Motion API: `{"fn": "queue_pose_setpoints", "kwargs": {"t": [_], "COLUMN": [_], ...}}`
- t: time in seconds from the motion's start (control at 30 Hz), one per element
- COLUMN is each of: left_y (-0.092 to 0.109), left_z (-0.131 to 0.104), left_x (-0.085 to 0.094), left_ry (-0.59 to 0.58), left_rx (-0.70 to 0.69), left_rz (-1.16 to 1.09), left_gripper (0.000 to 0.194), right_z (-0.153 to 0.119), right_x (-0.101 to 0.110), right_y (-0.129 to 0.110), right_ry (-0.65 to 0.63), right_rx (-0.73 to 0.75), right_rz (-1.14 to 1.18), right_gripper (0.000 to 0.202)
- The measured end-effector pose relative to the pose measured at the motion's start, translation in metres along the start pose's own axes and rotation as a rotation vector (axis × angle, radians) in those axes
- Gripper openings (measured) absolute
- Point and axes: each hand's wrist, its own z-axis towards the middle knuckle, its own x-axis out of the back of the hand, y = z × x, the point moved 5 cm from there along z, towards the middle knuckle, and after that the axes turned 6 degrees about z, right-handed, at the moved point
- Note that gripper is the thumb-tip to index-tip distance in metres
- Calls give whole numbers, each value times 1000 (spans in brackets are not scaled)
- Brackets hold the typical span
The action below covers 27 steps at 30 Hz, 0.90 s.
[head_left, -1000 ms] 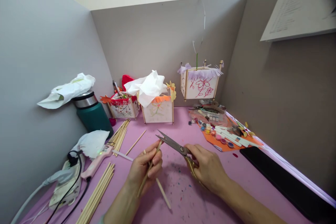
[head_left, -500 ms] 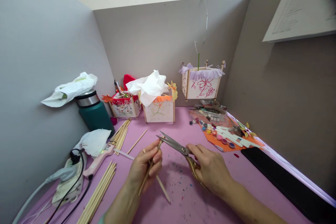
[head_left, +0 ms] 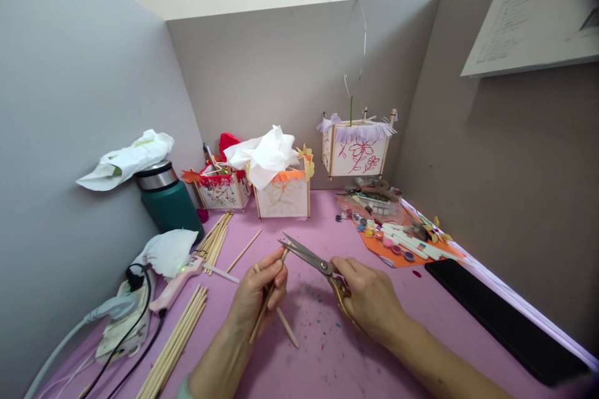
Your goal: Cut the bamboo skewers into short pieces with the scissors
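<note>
My left hand [head_left: 257,299] grips thin wooden sticks [head_left: 286,328] over the pink table [head_left: 322,361]; one stick points up toward the blades. My right hand [head_left: 372,299] holds scissors [head_left: 311,257] by their golden handles. The blades are open, with their tips around the upper end of the upright stick.
Loose sticks [head_left: 178,343] and a pink glue gun [head_left: 175,283] with cables lie at the left. A teal flask [head_left: 168,199], three paper lanterns [head_left: 283,193], paint pots on orange paper [head_left: 397,246] and a black slab [head_left: 505,318] ring the work area. Grey partitions enclose the desk.
Hands, sticks and scissors hold nearly the same pose; the view shifted slightly.
</note>
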Motion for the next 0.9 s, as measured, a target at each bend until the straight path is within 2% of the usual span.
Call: {"fn": "queue_pose_setpoints", "kwargs": {"t": [0.2, 0.6, 0.8, 0.9], "left_y": [2, 1, 3, 3], "left_z": [-2, -2, -1, 0], "left_x": [-2, 0, -1, 2], "left_ry": [4, 28, -4, 3], "left_rx": [4, 24, 14, 22], "left_rz": [10, -4, 23, 14], "left_gripper": [38, 41, 46, 45], "right_z": [-1, -1, -1, 4], "right_x": [0, -6, -19, -11], "right_y": [1, 4, -1, 9], "right_ry": [-2, -5, -163, -118], "right_rx": [4, 1, 30, -65], "right_rz": [-34, 28, -38, -1], "right_gripper": [21, 15, 11, 13]}}
